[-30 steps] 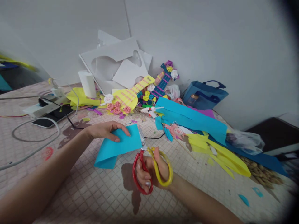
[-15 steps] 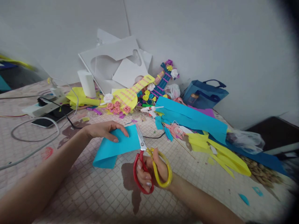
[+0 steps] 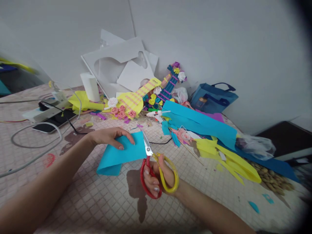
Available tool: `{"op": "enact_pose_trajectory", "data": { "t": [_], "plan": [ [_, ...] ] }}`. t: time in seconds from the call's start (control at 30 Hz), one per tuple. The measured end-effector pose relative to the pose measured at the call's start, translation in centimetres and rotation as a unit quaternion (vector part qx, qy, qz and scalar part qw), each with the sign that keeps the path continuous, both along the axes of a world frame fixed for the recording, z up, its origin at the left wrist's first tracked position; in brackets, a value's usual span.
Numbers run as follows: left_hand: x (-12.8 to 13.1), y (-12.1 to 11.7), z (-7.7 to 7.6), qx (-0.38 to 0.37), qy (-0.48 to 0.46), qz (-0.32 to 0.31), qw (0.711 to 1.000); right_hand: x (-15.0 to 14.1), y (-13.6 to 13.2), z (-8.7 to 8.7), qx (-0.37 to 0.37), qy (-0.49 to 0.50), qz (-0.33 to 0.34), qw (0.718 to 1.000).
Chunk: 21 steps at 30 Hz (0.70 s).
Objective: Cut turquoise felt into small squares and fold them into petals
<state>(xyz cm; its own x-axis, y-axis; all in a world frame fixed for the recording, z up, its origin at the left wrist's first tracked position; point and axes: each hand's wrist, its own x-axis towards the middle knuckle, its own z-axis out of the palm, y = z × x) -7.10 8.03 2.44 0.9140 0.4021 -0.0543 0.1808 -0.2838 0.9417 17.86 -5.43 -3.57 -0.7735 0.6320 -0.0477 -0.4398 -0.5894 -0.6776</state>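
Note:
A folded piece of bright blue crepe paper (image 3: 129,148) lies over the table in front of me. My left hand (image 3: 109,137) holds it at its upper left, thumb and a finger on top; the other fingers are partly hidden. Scissors (image 3: 148,149) with one red and one yellow handle are in my right hand (image 3: 158,175), fingers through the red loop and thumb through the yellow one. Their metal blades lie along the paper's right edge. Whether the paper is between the blades I cannot tell.
Behind are a yellow paper guitar (image 3: 131,100), a dark blue one (image 3: 169,87) with paper flowers and a white glue gun (image 3: 156,113). Blue crepe (image 3: 200,122) and yellow crepe (image 3: 229,159) lie right. A phone (image 3: 52,123), power strip (image 3: 44,112) and cables are left.
The scissors first shifted slightly down and left along the paper's right edge, their blades coming into clearer view, then tilted slightly. My left hand stays on the paper almost unmoved.

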Motion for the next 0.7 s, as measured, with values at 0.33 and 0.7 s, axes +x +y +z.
{"op": "enact_pose_trajectory", "data": {
  "t": [0.33,0.7],
  "plan": [
    [-0.6,0.5,-0.1,0.037,0.003,0.030,0.999,3.3,3.2,1.7,0.262,-0.427,-0.228,0.835],
    [-0.2,0.5,-0.9,-0.006,-0.035,0.121,0.992,12.2,7.8,2.5,0.430,-0.821,-0.215,0.306]
  ]
}}
